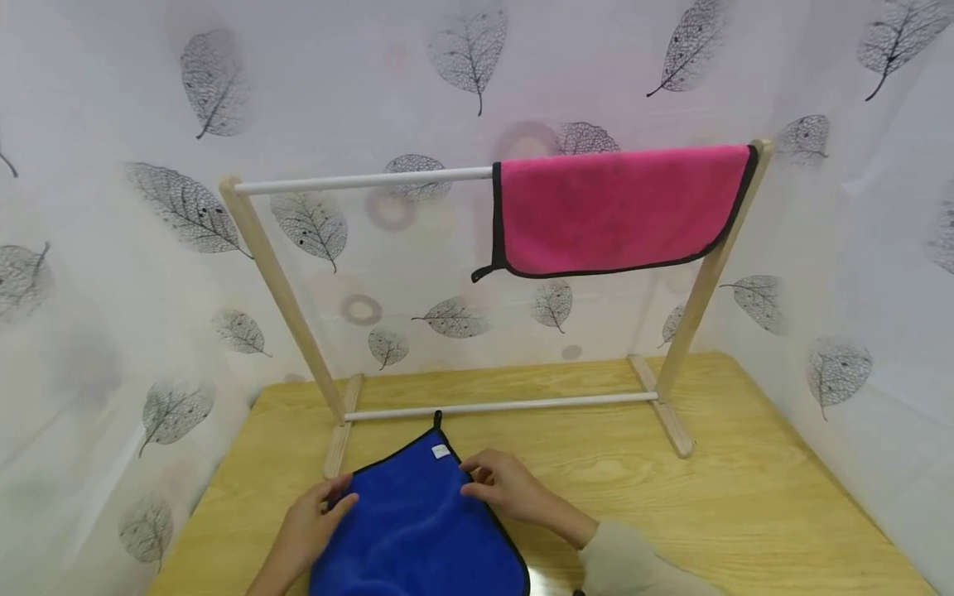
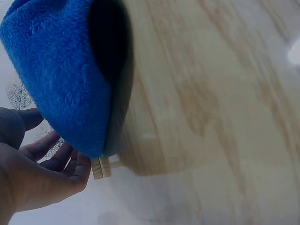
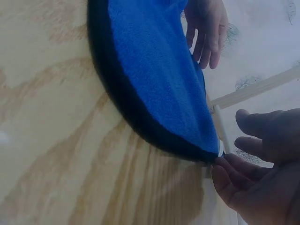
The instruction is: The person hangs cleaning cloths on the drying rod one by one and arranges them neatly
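Observation:
A blue towel [image 1: 417, 530] with black edging lies at the front of the table, its loop and small white label [image 1: 440, 451] pointing toward the rack. At its left edge is my left hand [image 1: 307, 523], fingers loosely bent against the rim, thumb apart in the left wrist view. My right hand [image 1: 514, 490] touches the right edge near the label; in the right wrist view its fingertips meet the black trim while the thumb stands away. A pink towel [image 1: 619, 215] with black edging hangs over the right half of the rack's white top bar [image 1: 365, 180].
The rack's wooden posts [image 1: 286, 302] stand on flat wooden feet [image 1: 663, 410], joined low down by a white bar [image 1: 507, 406]. Leaf-patterned sheeting [image 1: 447, 91] closes off the back and sides of the wooden table [image 1: 745, 497].

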The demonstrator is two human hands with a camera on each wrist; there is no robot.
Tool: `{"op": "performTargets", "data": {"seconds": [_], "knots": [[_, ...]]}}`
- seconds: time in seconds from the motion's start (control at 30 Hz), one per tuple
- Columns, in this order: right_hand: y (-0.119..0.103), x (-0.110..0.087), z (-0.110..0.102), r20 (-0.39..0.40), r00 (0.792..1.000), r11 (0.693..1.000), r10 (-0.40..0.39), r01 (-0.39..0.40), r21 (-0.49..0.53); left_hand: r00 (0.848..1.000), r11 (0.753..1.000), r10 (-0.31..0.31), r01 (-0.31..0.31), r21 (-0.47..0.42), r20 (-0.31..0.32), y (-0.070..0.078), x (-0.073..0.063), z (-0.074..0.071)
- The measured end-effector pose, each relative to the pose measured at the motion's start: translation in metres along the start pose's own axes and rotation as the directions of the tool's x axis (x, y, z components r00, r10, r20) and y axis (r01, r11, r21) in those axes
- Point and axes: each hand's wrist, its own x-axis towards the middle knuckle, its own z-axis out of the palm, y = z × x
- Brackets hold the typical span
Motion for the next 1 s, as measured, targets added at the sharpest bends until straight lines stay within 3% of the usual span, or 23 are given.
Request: {"op": "performTargets", "data": {"seconds": [0.2,0.43,0.73,1.0], "knots": [[0.004,0.005,0.006,0.022,0.999,0.988,-0.042,0.045,-0.148,1.000,1.000,0.000,0.001,-0.017,0.015,0.000,-0.001,0.002],[0.001,0.005,0.010,0.053,0.998,0.935,-0.015,0.032,-0.353,1.000,0.999,0.005,-0.004,-0.032,0.030,0.003,0.001,0.004],[-0.004,-0.010,-0.002,0.017,0.999,0.905,0.031,-0.021,-0.425,0.999,0.997,0.033,-0.034,-0.066,-0.022,0.003,0.004,0.006],[-0.001,-0.034,-0.020,0.014,0.999,0.908,0.048,-0.038,-0.418,0.998,0.990,0.058,-0.058,-0.128,-0.004,0.003,0.008,0.019]]}}
